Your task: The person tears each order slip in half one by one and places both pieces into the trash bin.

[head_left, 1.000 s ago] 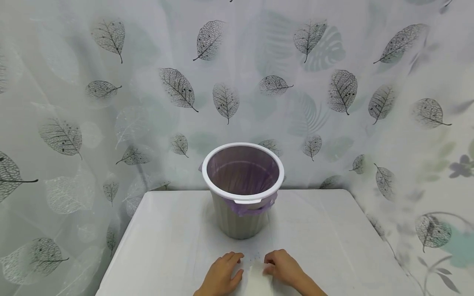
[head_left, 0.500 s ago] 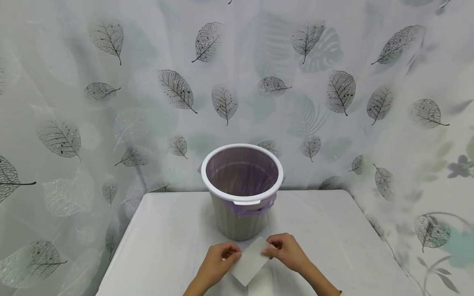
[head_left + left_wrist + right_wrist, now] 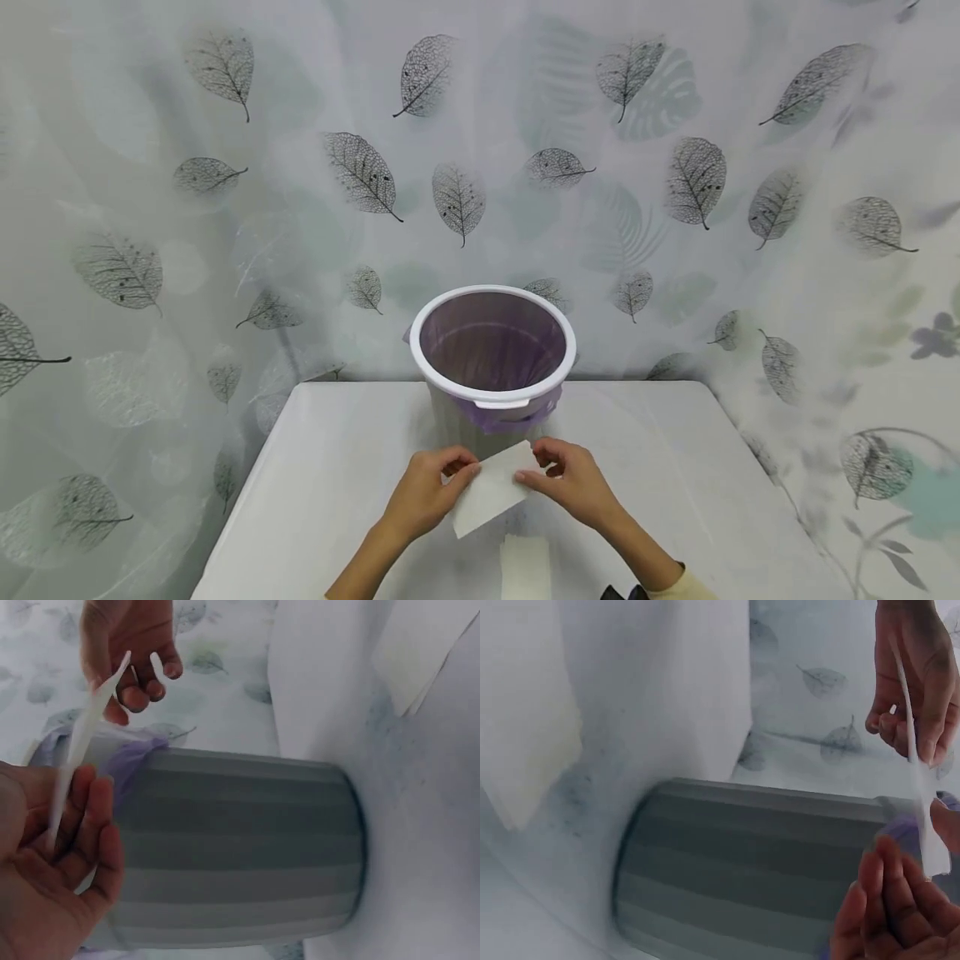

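A flat white sheet of tissue paper [image 3: 489, 490] hangs tilted in the air in front of the bin, between both hands. My left hand [image 3: 426, 496] pinches its left edge between thumb and curled fingers. At its upper right corner, my right hand [image 3: 576, 485] holds it with thumb and fingertips. Both wrist views show the tissue edge-on as a thin strip [image 3: 82, 735]. Lower down on the table lies more folded white tissue [image 3: 525, 568], cut off by the frame's bottom. Behind the hands stands a grey ribbed bin with a white rim [image 3: 501, 394] and a purple liner bag [image 3: 491, 417].
The bin stands on a white-covered table [image 3: 352, 433], towards its back edge. A leaf-patterned curtain [image 3: 480, 125] hangs behind and along the sides. Small dark specks mark the cover near the folded tissue [image 3: 405, 750]. A dark object [image 3: 624, 593] shows at the bottom edge.
The right hand has lifted a tissue from the pile, and the left hand has taken hold of it too. Both hands have risen with it towards the bin, and the sheet has turned.
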`<state>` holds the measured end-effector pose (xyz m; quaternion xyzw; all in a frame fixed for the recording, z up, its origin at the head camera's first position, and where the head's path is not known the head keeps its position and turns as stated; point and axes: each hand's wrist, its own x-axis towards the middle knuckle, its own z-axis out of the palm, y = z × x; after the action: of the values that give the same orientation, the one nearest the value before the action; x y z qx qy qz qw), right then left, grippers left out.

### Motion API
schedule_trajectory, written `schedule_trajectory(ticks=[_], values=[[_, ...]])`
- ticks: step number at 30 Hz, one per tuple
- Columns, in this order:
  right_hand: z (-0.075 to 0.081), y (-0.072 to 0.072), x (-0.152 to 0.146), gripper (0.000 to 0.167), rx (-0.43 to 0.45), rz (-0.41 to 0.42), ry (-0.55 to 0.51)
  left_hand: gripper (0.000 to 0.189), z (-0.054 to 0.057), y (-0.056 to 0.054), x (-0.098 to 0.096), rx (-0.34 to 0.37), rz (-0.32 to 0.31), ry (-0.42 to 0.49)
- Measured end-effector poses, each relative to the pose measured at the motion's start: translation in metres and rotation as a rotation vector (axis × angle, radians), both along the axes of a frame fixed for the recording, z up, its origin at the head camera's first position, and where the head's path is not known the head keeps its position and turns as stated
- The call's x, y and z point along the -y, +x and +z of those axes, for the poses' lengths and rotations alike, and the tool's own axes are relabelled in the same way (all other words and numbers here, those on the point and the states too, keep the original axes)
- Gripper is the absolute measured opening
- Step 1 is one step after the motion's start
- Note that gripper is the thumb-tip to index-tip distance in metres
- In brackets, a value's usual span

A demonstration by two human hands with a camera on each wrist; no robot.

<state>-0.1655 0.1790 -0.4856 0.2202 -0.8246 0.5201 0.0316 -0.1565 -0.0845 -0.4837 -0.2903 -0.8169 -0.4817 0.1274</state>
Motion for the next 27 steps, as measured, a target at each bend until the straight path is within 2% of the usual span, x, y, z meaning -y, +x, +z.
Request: schedule_trajectory(ticks=[2, 4, 7, 10, 13, 19, 27], values=[[0.008, -0.001, 0.003, 0.03, -0.109, -0.024, 0.025, 0.007, 0.006, -0.002, 0.0, -0.044, 0.0, -0.044], [0.016, -0.002, 0.007, 0.035, -0.207, -0.004, 0.026, 0.007, 0.012, -0.003, 0.0, -0.08, -0.004, -0.085], [0.026, -0.005, 0.015, 0.029, -0.354, 0.068, 0.035, 0.007, 0.021, -0.003, 0.0, -0.145, -0.018, -0.127], [0.034, -0.008, 0.023, 0.02, -0.455, 0.138, 0.055, 0.007, 0.028, -0.002, -0.001, -0.211, -0.016, -0.164], [0.039, -0.009, 0.028, 0.014, -0.495, 0.18, 0.075, 0.007, 0.034, -0.001, -0.002, -0.247, -0.003, -0.197], [0.046, -0.007, 0.033, 0.01, -0.511, 0.188, 0.086, 0.004, 0.038, 0.002, -0.004, -0.27, 0.013, -0.223], [0.046, -0.006, 0.034, 0.011, -0.524, 0.202, 0.014, 0.003, 0.041, 0.002, -0.004, -0.332, 0.002, -0.159]])
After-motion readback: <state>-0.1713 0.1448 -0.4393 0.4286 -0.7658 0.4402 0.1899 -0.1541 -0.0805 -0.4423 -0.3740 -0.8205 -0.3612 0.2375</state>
